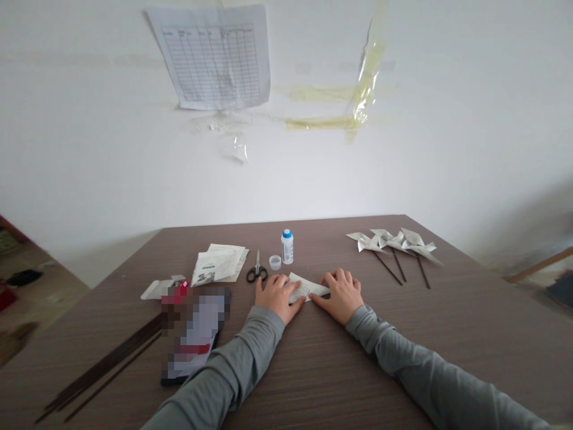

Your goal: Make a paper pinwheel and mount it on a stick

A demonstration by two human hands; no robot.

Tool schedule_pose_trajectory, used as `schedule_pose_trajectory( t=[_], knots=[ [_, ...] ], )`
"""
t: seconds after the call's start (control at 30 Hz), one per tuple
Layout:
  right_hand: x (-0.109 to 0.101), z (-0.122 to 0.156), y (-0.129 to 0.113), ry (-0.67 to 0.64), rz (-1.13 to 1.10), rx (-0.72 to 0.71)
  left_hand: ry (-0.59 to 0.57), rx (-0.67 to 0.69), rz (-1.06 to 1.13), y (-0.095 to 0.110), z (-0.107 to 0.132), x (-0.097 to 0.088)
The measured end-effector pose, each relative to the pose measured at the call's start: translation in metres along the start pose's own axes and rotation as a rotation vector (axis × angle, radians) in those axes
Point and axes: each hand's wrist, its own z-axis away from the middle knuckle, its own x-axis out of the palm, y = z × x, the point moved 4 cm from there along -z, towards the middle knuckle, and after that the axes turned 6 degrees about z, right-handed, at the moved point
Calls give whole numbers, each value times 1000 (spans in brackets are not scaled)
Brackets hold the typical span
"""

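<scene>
A folded piece of printed paper (305,287) lies on the brown table (313,370) between my hands. My left hand (274,297) rests on its left end with fingers curled down, thumb on the paper. My right hand (340,294) presses the right end, fingers bent and together. Just behind stand a small white glue bottle with a blue cap (287,246), its loose clear cap (274,261) and black-handled scissors (256,270).
A stack of printed sheets (218,263) lies left of the scissors. Three paper pinwheels on dark sticks (396,246) lie at the back right. Several long dark sticks (107,367) and a blurred-out flat object (197,334) lie at the left. A wall stands behind.
</scene>
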Motion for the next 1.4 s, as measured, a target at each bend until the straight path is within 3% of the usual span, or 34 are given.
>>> schedule_pose_trajectory(
  t=[0.33,0.53,0.73,1.0,1.23,1.4],
  knots=[
    [14,-9,34,-45,-48,78,-16,-24,-12,2,2,-4],
    [15,-13,41,-30,-38,163,-20,-17,-12,-1,1,-3],
    [10,-18,46,-108,-90,167,-4,-12,-17,-4,1,1],
    [10,-26,55,-4,-143,189,12,-11,-27,-7,0,5],
    [10,-17,31,59,-81,78,10,-22,-29,-7,-1,4],
    [7,-7,6,-67,-14,24,27,-29,-7,-4,-1,3]
  ],
)
